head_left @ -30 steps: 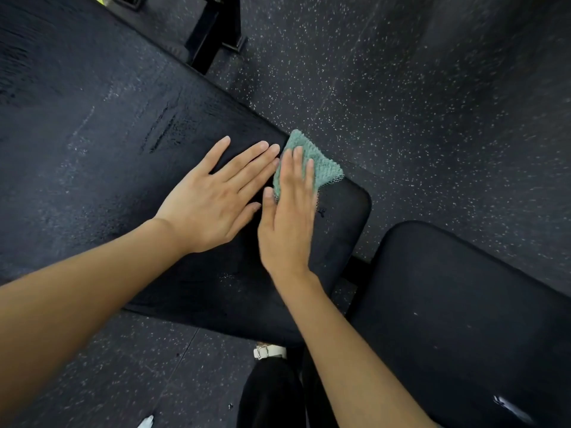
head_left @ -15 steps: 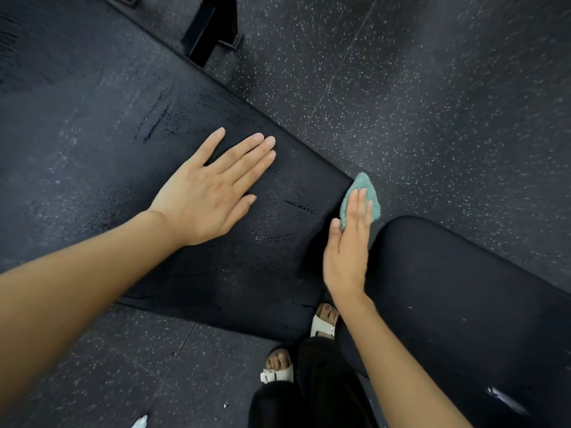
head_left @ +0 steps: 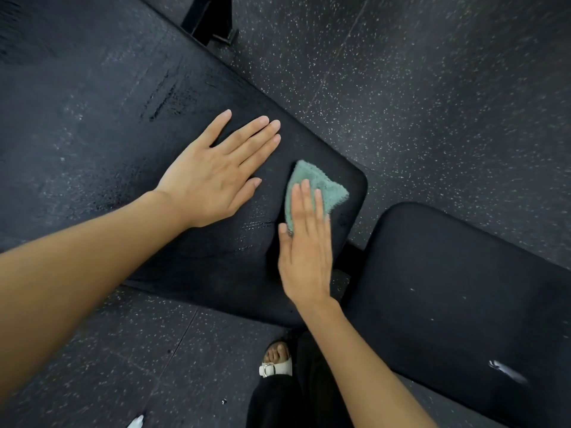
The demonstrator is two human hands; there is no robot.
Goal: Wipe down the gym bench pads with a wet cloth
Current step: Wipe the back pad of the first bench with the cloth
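A long black bench pad (head_left: 102,125) runs from the upper left to the centre, with wet streaks on its surface. My left hand (head_left: 216,174) lies flat on it, fingers spread, holding nothing. A folded teal cloth (head_left: 318,183) rests near the pad's rounded right end. My right hand (head_left: 306,242) presses flat on the cloth's near half, fingers straight; the far corner of the cloth sticks out beyond my fingertips. A second black pad (head_left: 463,291) sits lower right, apart from the first by a narrow gap.
Dark speckled rubber flooring (head_left: 432,88) surrounds the bench. A black metal frame foot (head_left: 213,23) stands at the top behind the long pad. My foot in a white sandal (head_left: 276,362) and a black trouser leg (head_left: 278,403) are below, between the pads.
My right hand has carried the cloth from the pad's right edge back onto the top surface, leftward toward my left hand. My left hand has stayed flat on the pad.
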